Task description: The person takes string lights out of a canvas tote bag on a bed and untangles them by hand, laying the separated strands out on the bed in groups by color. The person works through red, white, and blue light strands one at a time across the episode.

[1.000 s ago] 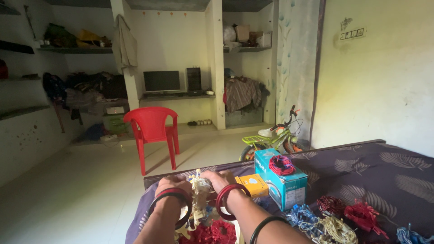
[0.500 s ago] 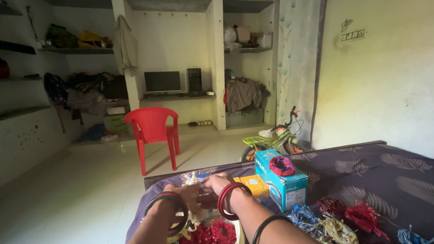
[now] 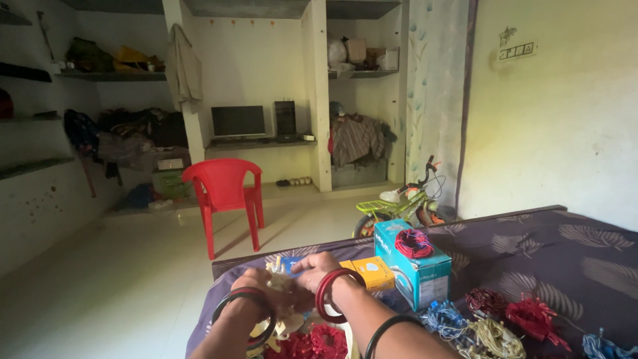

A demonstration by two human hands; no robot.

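Observation:
Both my hands meet over the near left part of a bed with a dark purple leaf-print cover (image 3: pixel 531 246). My left hand (image 3: pixel 254 282) and my right hand (image 3: pixel 316 267) both close around a pale cream bundle of wire lights (image 3: pixel 282 292) that hangs down between my wrists. Red and black bangles ring both wrists. A red wire bundle (image 3: pixel 312 342) lies just below the hands.
A teal box (image 3: pixel 419 272) with a red wire coil (image 3: pixel 413 242) on top and a small orange box (image 3: pixel 372 271) sit right of my hands. Several coloured wire bundles (image 3: pixel 505 326) lie at the lower right. A red plastic chair (image 3: pixel 222 193) and a child's bicycle (image 3: pixel 399 203) stand on the floor beyond.
My hands have come closer together around the cream bundle, and the right hand has shifted left over it. The bundle sits lower, more hidden by the fingers.

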